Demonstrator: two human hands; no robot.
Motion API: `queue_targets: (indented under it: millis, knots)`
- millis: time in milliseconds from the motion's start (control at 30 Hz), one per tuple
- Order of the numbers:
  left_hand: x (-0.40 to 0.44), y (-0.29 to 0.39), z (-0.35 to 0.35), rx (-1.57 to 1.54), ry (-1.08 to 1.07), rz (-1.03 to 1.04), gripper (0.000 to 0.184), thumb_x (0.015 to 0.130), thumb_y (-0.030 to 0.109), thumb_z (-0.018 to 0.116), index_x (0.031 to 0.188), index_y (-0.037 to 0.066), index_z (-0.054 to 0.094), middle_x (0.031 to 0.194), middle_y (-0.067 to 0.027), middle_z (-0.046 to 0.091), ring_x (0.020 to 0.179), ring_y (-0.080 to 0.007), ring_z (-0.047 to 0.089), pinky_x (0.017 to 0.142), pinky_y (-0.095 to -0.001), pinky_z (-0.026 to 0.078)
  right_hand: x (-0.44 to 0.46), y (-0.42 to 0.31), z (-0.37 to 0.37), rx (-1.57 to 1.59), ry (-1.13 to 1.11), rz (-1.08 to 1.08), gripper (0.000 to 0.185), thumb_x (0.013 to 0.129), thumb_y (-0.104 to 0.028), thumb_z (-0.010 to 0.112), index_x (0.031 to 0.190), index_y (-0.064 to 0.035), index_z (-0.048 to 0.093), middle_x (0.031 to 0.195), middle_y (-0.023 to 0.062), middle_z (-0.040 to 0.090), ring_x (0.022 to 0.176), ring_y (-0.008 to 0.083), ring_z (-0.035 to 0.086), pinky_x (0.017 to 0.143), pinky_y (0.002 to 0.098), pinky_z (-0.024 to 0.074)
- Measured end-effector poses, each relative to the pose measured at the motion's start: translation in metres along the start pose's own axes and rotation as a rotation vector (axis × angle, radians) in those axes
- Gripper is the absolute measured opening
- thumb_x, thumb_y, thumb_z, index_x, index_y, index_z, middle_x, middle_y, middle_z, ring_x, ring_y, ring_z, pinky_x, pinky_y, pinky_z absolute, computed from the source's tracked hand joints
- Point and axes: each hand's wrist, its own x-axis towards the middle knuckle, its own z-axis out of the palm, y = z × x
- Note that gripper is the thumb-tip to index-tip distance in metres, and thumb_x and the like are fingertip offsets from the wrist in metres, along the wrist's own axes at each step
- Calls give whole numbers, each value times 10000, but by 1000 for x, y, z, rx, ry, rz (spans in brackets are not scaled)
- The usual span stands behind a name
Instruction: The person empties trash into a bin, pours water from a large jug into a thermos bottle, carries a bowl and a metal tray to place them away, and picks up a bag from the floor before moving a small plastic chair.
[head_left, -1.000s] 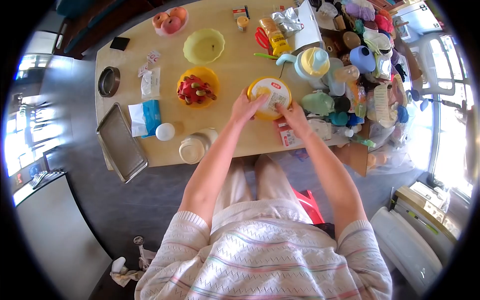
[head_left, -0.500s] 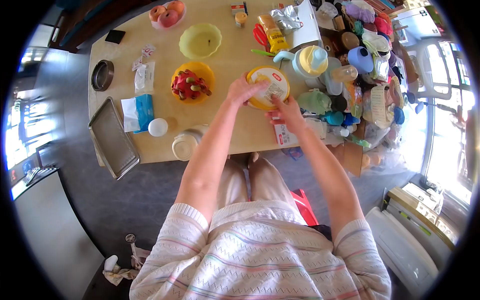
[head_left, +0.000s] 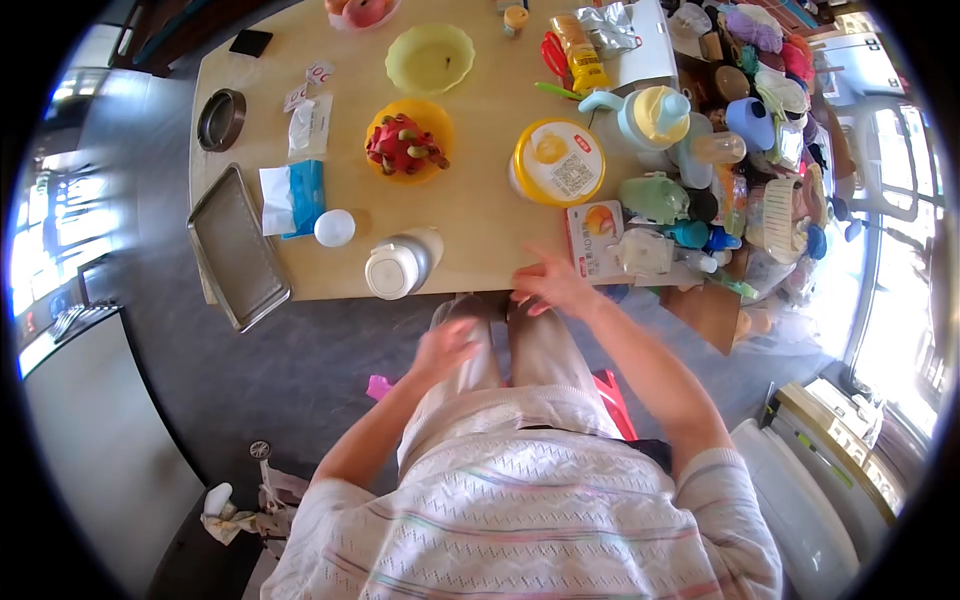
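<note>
A round tub (head_left: 558,162) with a yellow rim and a white printed lid stands on the table, with neither hand on it. My right hand (head_left: 553,284) hovers at the table's front edge, fingers apart and holding nothing, just left of a flat white-and-orange box (head_left: 595,240). Over my lap is my left hand (head_left: 447,347), blurred by motion, so its fingers do not show clearly. The nearest thing to it on the table is a white-lidded bottle (head_left: 395,270). Farther back, a red dragon fruit (head_left: 400,145) sits in a yellow bowl (head_left: 440,112).
A pale green bowl (head_left: 430,60), a metal tray (head_left: 237,250), a tissue pack (head_left: 303,200) and a white round object (head_left: 334,228) are on the table. A light-blue-handled jug (head_left: 655,117) and a crowded pile of bottles stand at the right. A red stool (head_left: 612,400) shows beneath me.
Both hands have let go of the tub and drawn back toward my body, the left over my lap. The tub now stands on the table. The view has shifted slightly.
</note>
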Motion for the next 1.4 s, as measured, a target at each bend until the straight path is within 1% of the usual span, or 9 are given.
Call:
queue_targets:
  millis: [100,167,300,400,567,667,900,1000,1400]
  knots:
    - [-35,-62,-48,-150,262,-312,636,687,61,716,1246,9,415,1083,-125,566,797,-133,599,696,-270,505,19,-12,48,-245,-75,-87,828,718,-134,648,1386,-107,159,1148,198,504,717,204,605,535,297,526]
    - [-29,-55,-86,44,416,-120,777,607,119,762,1283,69,384,1176,-133,503,813,-165,610,630,-291,518,28,-23,73,-417,-104,-168,830,711,-116,641,1385,-110,157,1156,209,491,651,201,592,523,288,520]
    - [25,-16,-124,323,362,152,920,564,144,781,1337,88,287,1193,-157,490,962,-280,569,814,-369,470,45,-36,99,-550,-119,-168,825,733,-132,626,1391,-128,128,1174,230,481,620,182,596,523,284,516]
    - [45,-1,-124,183,284,203,895,542,142,800,1301,60,332,1179,-103,517,1097,-247,502,933,-336,398,54,-36,109,-553,-81,-167,848,712,-119,635,1391,-133,127,1137,218,503,549,185,580,495,286,505]
    - [47,9,-120,150,279,189,930,501,169,823,1290,53,344,1169,-105,525,1098,-243,507,919,-347,412,74,-16,118,-614,35,-353,864,676,-69,637,1384,-139,147,1003,175,576,516,177,570,457,287,493]
    - [51,10,-115,161,281,218,932,489,192,829,1278,49,355,1167,-119,525,1093,-258,509,913,-357,419,66,-19,115,-550,47,-285,853,636,-89,629,1361,-70,181,1045,250,551,1007,357,539,846,377,433]
    - [74,40,-105,226,181,267,895,477,167,814,1249,48,377,1141,-155,530,1059,-302,521,876,-371,450,45,-27,96,-323,137,-216,804,643,-59,602,1348,-34,215,838,185,605,683,271,614,621,331,498]
    - [85,50,-101,218,170,274,889,480,162,810,1250,60,378,1151,-147,526,1057,-306,519,880,-369,446,51,-24,85,-469,270,-366,797,640,-41,595,1345,-23,222,766,152,602,578,214,595,506,305,499]
    - [125,75,-89,344,78,288,893,496,178,811,1262,34,374,1137,-134,552,1058,-263,536,898,-340,433,32,-41,36,-210,169,-202,857,645,-86,612,1388,-117,187,877,138,603,740,200,609,516,289,532]
